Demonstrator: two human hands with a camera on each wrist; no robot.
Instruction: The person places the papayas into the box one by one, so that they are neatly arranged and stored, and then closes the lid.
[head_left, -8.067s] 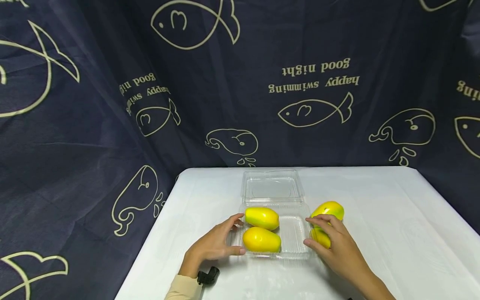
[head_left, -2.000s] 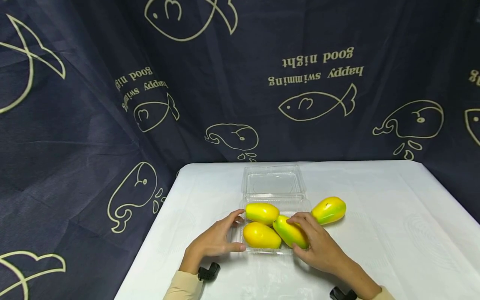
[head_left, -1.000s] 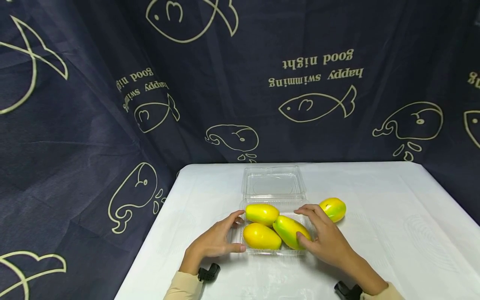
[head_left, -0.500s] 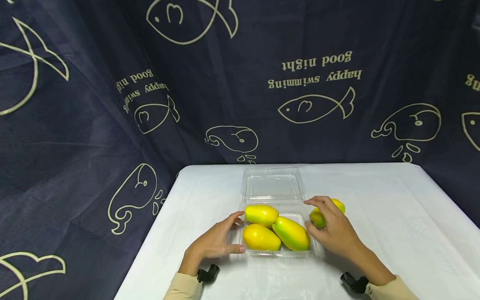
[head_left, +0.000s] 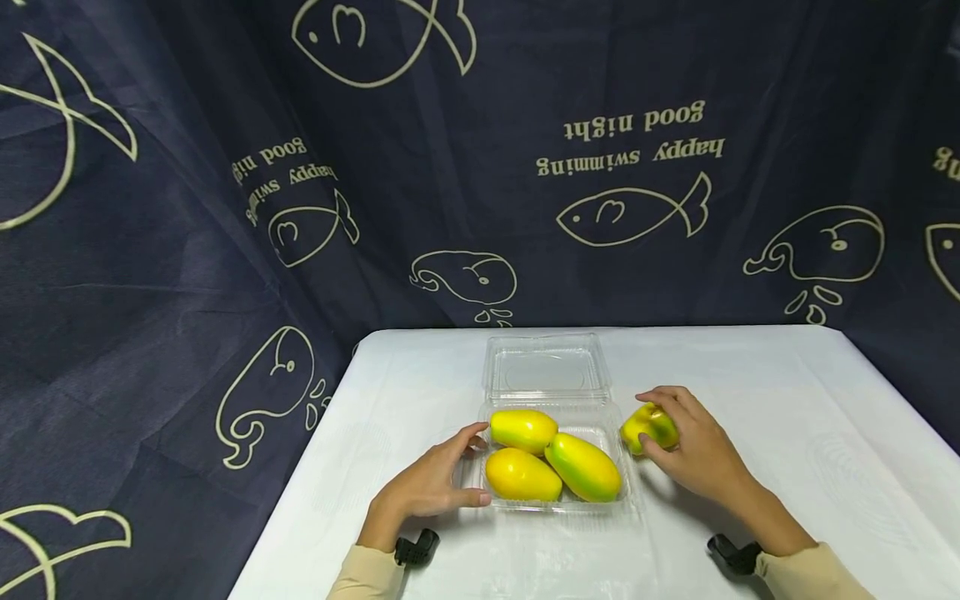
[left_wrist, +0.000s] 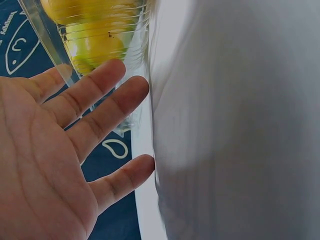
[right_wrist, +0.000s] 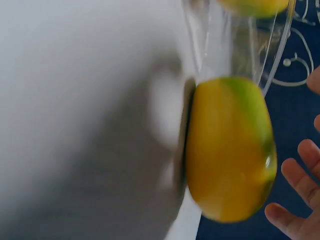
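A clear plastic clamshell box stands unfolded on the white table, with 3 yellow-green papayas in its base: a rear papaya, a front papaya and a slanted papaya on the right. Beside the box's left wall is my left hand, thumb and fingers spread; the left wrist view shows its fingers straight, near the wall. Another papaya lies outside, right of the box. My right hand reaches around it; in the right wrist view, the visible fingers stand apart from this papaya.
The box's lid lies folded back toward the rear of the table. White cloth covers the table. A dark curtain with fish drawings hangs behind and at the left.
Since 8.1 s ago a third papaya has come into the box. My right hand let go of it, then moved right to the papaya outside. My left hand stayed by the box.
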